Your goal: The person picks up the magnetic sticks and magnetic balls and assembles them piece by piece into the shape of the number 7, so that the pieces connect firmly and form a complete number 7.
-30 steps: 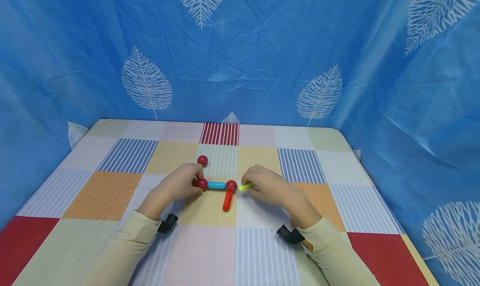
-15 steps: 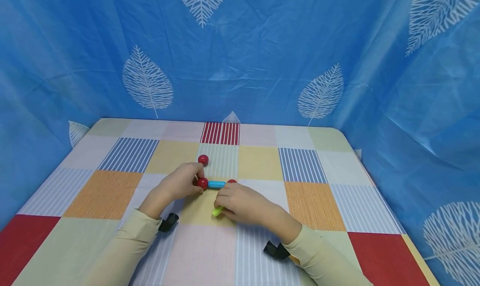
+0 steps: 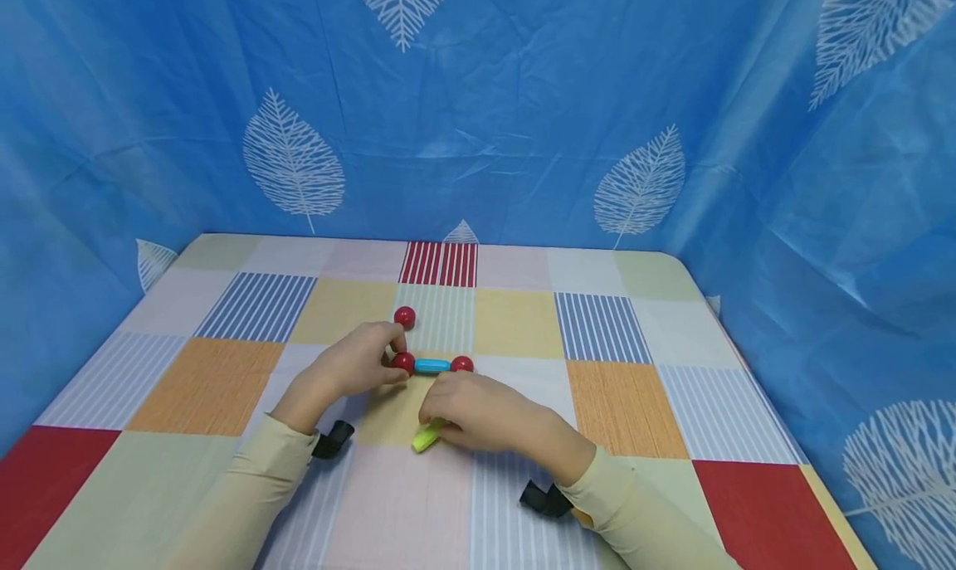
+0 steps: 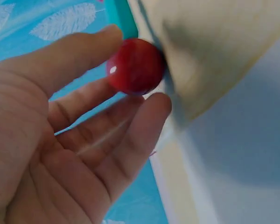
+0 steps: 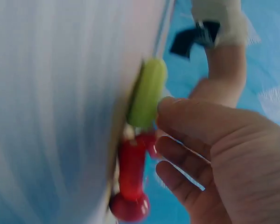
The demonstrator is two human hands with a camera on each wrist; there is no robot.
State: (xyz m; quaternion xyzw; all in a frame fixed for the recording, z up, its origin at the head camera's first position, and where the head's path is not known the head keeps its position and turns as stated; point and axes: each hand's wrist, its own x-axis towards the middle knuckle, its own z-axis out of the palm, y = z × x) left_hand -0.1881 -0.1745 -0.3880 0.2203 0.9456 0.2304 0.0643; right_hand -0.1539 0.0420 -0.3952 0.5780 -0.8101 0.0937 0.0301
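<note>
A red ball (image 3: 403, 361), a blue rod (image 3: 431, 366) and a second red ball (image 3: 461, 363) lie joined in a row on the checked tablecloth (image 3: 635, 404). My left hand (image 3: 392, 356) pinches the left ball (image 4: 135, 66) between thumb and fingers. My right hand (image 3: 442, 416) lies just in front of the row and pinches a green rod (image 3: 426, 437). In the right wrist view the green rod (image 5: 147, 93) sits end to end with a red rod (image 5: 132, 168), which runs to a red ball (image 5: 129, 207). The head view hides the red rod under my right hand.
A loose red ball (image 3: 404, 315) lies just beyond my left hand. Blue leaf-print curtains (image 3: 523, 138) close in the back and both sides of the table. Black wrist straps (image 3: 332, 439) (image 3: 539, 497) sit at my cuffs.
My right hand carried the green rod from the right of the right ball round to the near side, toward me and left, and now covers the red rod. My left hand stayed put.
</note>
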